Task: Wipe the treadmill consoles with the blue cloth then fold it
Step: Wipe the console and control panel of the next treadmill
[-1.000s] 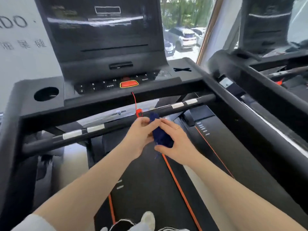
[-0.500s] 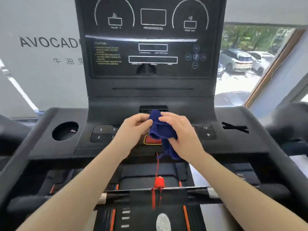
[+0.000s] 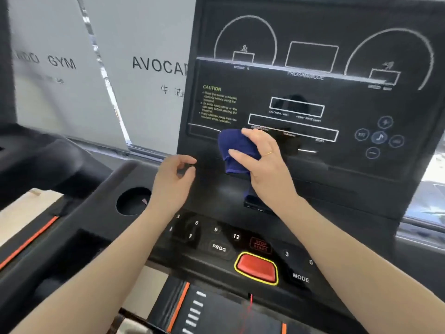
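Now right hand [image 3: 267,165] fingers grip blue cloth [image 3: 237,150] against console [image 3: 313,97]; left hand [image 3: 172,182] hangs loosely curled, empty.

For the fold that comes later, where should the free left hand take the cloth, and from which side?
Probably the loose tail of the cloth hanging below the right hand, pinched from the left. The right hand bunches the upper part against the console, so only the left edge and dangling tail are exposed, and the left hand hovers just to that side.
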Demonstrator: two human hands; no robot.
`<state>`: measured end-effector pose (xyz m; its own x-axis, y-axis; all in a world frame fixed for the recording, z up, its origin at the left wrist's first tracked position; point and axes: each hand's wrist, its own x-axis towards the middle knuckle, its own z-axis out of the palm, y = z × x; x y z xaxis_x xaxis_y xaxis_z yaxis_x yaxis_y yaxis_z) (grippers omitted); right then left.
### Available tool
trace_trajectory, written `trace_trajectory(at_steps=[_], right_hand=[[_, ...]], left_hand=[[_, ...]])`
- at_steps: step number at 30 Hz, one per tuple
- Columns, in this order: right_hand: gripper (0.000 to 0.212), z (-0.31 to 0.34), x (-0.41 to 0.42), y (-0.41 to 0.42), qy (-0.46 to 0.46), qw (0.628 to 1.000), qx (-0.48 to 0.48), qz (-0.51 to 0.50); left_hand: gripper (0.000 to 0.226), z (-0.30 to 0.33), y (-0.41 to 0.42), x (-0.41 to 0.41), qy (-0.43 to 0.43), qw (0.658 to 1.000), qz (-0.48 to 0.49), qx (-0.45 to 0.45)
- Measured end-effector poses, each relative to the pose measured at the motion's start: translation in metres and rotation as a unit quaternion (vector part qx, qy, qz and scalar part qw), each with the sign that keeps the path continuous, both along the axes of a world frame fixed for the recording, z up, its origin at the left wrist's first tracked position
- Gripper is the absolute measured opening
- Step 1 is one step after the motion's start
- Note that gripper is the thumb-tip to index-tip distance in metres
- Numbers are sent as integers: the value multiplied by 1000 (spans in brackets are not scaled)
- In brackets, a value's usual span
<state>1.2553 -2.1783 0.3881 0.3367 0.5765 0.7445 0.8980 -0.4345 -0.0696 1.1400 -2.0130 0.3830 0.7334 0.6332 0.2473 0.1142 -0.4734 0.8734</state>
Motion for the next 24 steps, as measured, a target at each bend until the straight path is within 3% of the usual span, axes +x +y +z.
trace_trajectory(at_steps=[3,7,13,19,24], right_hand=[[44,-17,4,32,-37,994,-101,-36],[50,-34,-6,61,-53,982,-157,-95],[62,-69,-7,68,-206,945,-233,-97],[65,-24,25,73,-256,942,-158,-151],[57,-42,15,94,-227,942,-114,-218]], left_hand=[[18,-4,19,2,7,1000,5,-4],[24,-7,47,7,0,1000,-14,-22],[50,-6,82,14,59,989,-133,6],[55,-3,106,36,67,971,-230,-1],[57,-12,115,51,43,961,-274,-9]])
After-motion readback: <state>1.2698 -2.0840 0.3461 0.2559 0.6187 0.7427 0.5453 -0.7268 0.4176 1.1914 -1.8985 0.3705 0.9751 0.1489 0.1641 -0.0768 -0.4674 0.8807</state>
